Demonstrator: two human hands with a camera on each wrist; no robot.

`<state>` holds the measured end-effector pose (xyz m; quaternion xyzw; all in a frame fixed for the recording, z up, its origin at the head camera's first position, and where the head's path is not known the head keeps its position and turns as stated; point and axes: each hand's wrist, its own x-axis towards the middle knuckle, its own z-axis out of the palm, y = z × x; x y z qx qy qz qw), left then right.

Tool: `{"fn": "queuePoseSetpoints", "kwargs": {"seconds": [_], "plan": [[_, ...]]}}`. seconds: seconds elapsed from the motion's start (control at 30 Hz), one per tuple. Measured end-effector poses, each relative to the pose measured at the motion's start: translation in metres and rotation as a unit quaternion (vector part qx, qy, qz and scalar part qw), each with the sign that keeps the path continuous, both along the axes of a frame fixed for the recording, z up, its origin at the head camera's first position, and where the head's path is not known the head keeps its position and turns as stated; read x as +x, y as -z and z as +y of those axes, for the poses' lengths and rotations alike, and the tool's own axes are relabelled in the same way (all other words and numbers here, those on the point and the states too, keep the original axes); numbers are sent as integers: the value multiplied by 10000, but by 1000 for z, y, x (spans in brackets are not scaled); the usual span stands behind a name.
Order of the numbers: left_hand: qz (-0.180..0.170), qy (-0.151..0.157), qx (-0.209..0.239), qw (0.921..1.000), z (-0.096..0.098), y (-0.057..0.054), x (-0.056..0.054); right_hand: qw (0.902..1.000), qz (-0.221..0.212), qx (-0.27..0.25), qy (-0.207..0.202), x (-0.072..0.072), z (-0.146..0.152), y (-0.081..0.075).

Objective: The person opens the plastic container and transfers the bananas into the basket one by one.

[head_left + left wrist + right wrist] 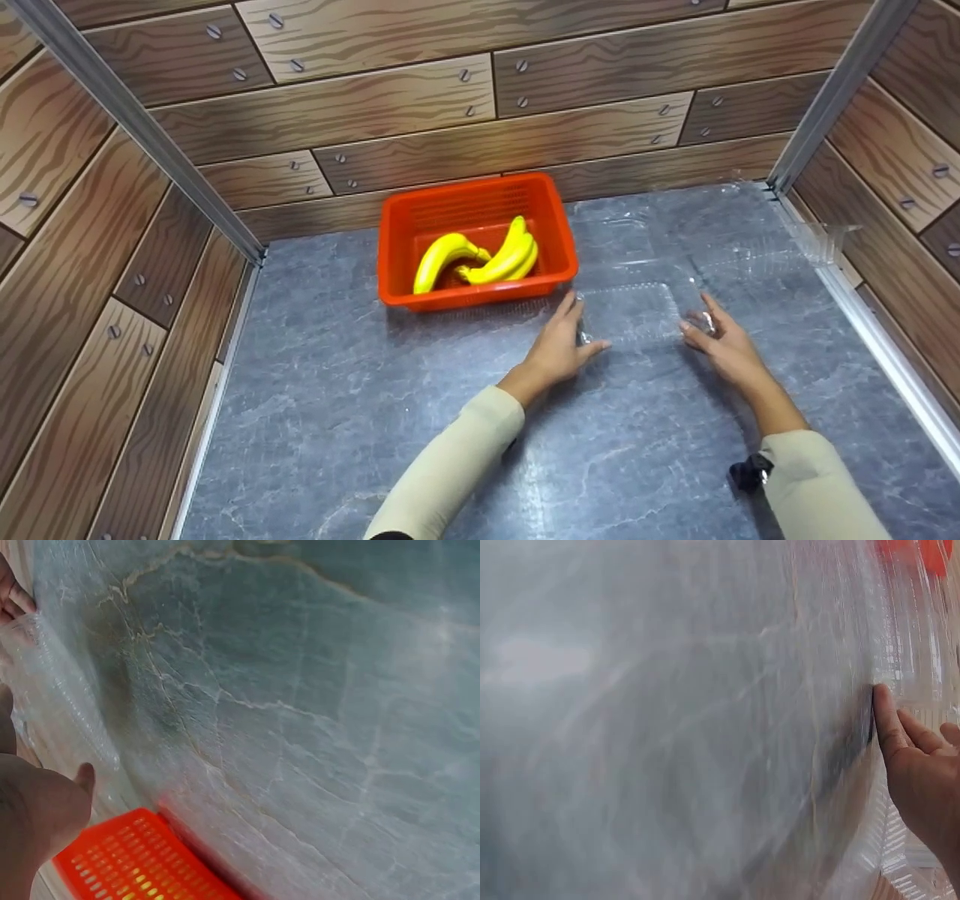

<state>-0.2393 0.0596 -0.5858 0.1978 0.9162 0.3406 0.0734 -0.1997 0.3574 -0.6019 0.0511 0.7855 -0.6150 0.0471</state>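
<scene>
A clear plastic box (630,311) with ridged edges lies on the grey marbled surface between my two hands. My left hand (555,345) is at its left side, thumb and fingers spread apart. At the opposite side is my right hand (727,352), fingers extended along the edge of the plastic. The right wrist view shows those fingers (889,720) fairly straight beside the ridged clear plastic (922,637). In the left wrist view the transparent wall (71,690) stretches between both hands.
A red perforated basket (480,294) stands left of the box, against the plank-patterned back wall (405,97). Yellow bananas (510,259) lie in it. More clear plastic (795,247) extends behind the box to the right side rail (885,345).
</scene>
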Motion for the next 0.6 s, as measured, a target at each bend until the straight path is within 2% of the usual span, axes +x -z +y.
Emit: {"fn": "queuePoseSetpoints", "kwargs": {"seconds": [0.13, 0.17, 0.2, 0.33, 0.37, 0.4, 0.43, 0.5, 0.57, 0.6], "plan": [[79, -290, 423, 9987, 6, 2, -7, 9986, -151, -309, 397, -6, -6, 2], [230, -361, 487, 9979, 10, 13, -13, 9973, -178, -491, 513, -8, -8, 2], [248, -432, 606, 9969, 11, 13, -15, 9953, -200, -694, 641, -10, -9, 3], [488, -732, 1051, 9906, 17, 18, -20, 9823, -231, -1485, 1122, -19, -17, 6], [657, -810, 1109, 9883, 21, 27, -24, 9788, -224, -1606, 1254, -21, -19, 6], [573, -868, 1266, 9865, 20, 19, -22, 9759, -210, -1682, 1374, -23, -21, 6], [700, -936, 1294, 9847, 23, 27, -25, 9735, -185, -1731, 1483, -25, -22, 7], [582, -1054, 1488, 9815, 28, 37, -32, 9691, -176, -1805, 1671, -29, -25, 7], [438, -1213, 1528, 9798, 33, 50, -41, 9689, -243, -1716, 1765, -34, -26, 7], [226, -1299, 1569, 9788, 34, 50, -43, 9702, -285, -1623, 1775, -36, -26, 7]]}}
